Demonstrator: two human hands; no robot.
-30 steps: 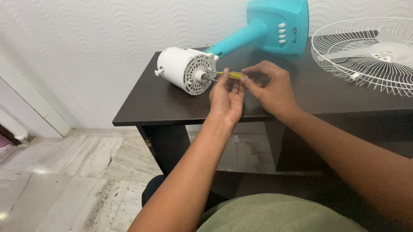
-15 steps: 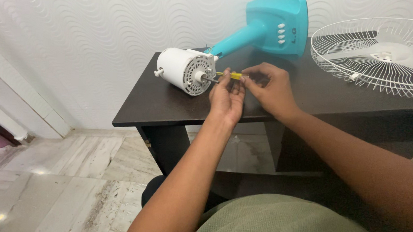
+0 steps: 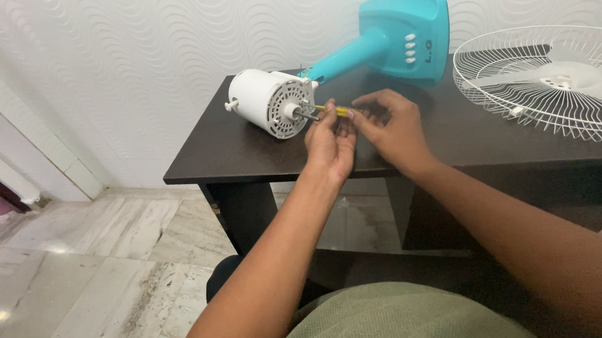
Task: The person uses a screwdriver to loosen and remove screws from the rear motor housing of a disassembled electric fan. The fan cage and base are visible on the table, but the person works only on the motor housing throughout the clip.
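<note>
A white fan motor housing (image 3: 267,101) lies on its side on the dark table (image 3: 246,152), joined to a turquoise fan stand and base (image 3: 400,36). A yellow-handled screwdriver (image 3: 337,111) points at the motor's vented face beside the shaft. My right hand (image 3: 390,129) grips the screwdriver's handle. My left hand (image 3: 330,141) pinches the screwdriver's shaft close to the motor, fingers closed around it.
A white wire fan guard with a pale blade (image 3: 557,77) lies flat on the table at the right. A textured white wall stands behind. Marble floor (image 3: 100,261) lies below left, and my green-clad knee (image 3: 416,329) fills the bottom.
My right hand's fingers have shifted slightly on the screwdriver handle, as if turning it. The motor and my left hand stay in place.
</note>
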